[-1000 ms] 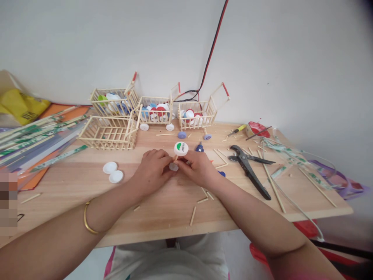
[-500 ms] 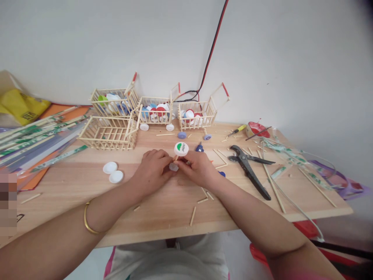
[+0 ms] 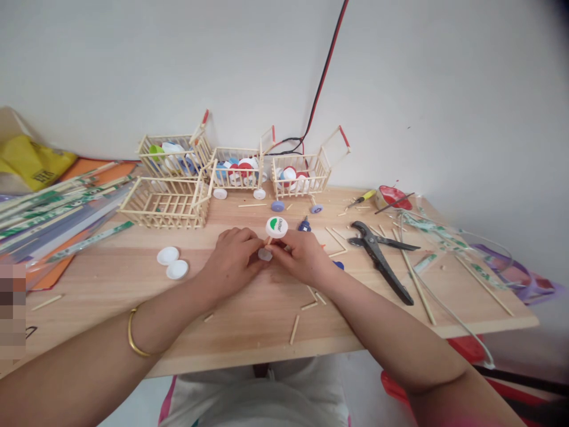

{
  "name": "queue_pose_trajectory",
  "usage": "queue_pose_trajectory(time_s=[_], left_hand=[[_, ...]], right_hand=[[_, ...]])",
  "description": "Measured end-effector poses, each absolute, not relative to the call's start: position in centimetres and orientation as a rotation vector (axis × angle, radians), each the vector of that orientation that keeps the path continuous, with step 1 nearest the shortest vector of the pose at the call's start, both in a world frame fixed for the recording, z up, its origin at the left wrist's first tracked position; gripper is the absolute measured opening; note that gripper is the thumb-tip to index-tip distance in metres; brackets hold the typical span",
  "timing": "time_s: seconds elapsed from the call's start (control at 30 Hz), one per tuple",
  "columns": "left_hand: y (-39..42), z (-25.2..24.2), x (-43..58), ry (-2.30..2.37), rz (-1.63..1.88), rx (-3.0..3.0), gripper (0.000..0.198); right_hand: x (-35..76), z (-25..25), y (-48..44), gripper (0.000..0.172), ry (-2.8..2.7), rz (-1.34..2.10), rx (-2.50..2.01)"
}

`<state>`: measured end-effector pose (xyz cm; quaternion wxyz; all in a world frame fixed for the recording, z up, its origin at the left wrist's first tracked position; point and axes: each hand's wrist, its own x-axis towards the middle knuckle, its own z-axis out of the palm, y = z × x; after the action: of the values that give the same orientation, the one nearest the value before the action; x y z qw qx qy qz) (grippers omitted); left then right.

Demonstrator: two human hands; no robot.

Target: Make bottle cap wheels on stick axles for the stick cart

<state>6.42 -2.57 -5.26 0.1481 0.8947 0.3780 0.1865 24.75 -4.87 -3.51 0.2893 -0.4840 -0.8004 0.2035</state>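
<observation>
At the middle of the table, my left hand (image 3: 233, 256) and my right hand (image 3: 302, 256) meet around a short wooden stick (image 3: 269, 241). A white bottle cap (image 3: 276, 227) with a green print sits at the stick's far end. A second, pale cap (image 3: 265, 254) shows lower down between the hands. Fingers of both hands are closed on the stick, and partly hide it. Two white caps (image 3: 177, 269) lie left of my left hand, hollow side up. Behind my right hand a blue glue gun (image 3: 304, 225) is mostly covered.
Three small stick carts (image 3: 235, 169) filled with caps stand at the back, with an unfilled stick basket (image 3: 164, 204) before them. Black pliers (image 3: 377, 261), a red bowl (image 3: 393, 198), a yellow cutter (image 3: 365, 197) and a pale cord lie right. Packaged sticks (image 3: 57, 207) pile up left.
</observation>
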Motion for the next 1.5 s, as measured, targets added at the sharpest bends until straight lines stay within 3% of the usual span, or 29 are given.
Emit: queue_pose_trajectory(time_s=[1.5], left_hand=[[-2.65, -5.17, 6.46, 1.085, 0.527, 2.569, 0.018]], right_hand=[[24.73, -3.54, -4.87, 0.01, -2.139, 0.523, -1.298]])
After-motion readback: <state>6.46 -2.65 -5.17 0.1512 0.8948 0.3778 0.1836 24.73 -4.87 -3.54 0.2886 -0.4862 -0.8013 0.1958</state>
